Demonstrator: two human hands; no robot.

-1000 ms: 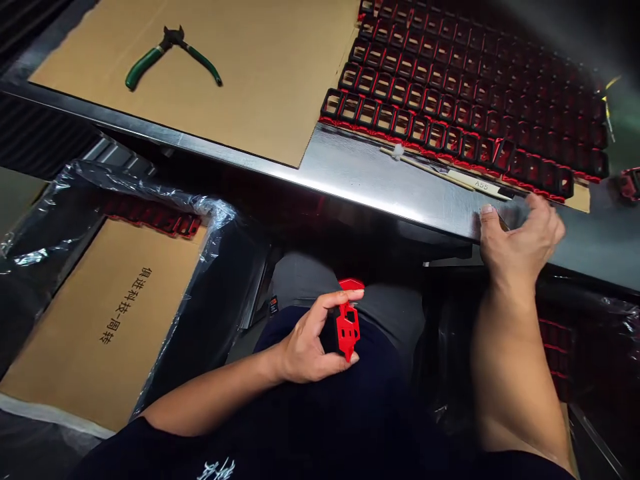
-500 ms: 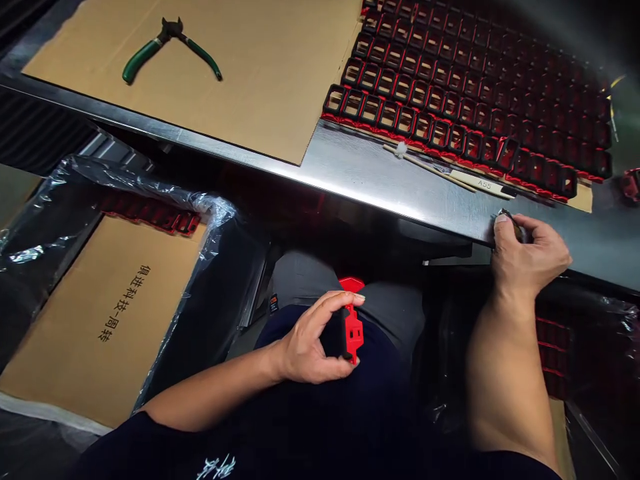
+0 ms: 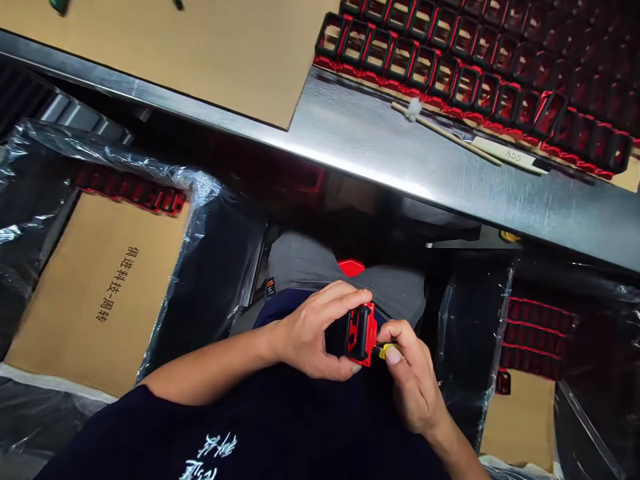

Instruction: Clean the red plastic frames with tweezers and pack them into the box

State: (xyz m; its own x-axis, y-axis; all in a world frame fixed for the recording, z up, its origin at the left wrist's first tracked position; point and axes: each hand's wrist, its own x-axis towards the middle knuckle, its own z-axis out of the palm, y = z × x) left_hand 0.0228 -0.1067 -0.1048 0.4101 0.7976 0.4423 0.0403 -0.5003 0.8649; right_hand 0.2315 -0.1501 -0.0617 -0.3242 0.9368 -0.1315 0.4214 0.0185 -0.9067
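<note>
My left hand grips a small red-and-black plastic frame in front of my lap, fingers along its upper end and thumb below. The frame's black rim and slotted opening face partly toward me. At its right side, my right hand pinches a small yellow piece between thumb and forefinger. A thin dark tip extends from that piece to the red edge; its exact kind is unclear. On the bench, many similar red-and-black frames stand in rows.
The metal bench crosses ahead, bearing a cardboard sheet, thin sticks and a label marked A55. Plastic-lined boxes with frames and cardboard stand left and right. Green plier handles show at the top edge.
My right hand has come from the bench edge down to the frame, and the yellow piece now shows in its fingers. The frame has turned in my left hand. The view has shifted.
</note>
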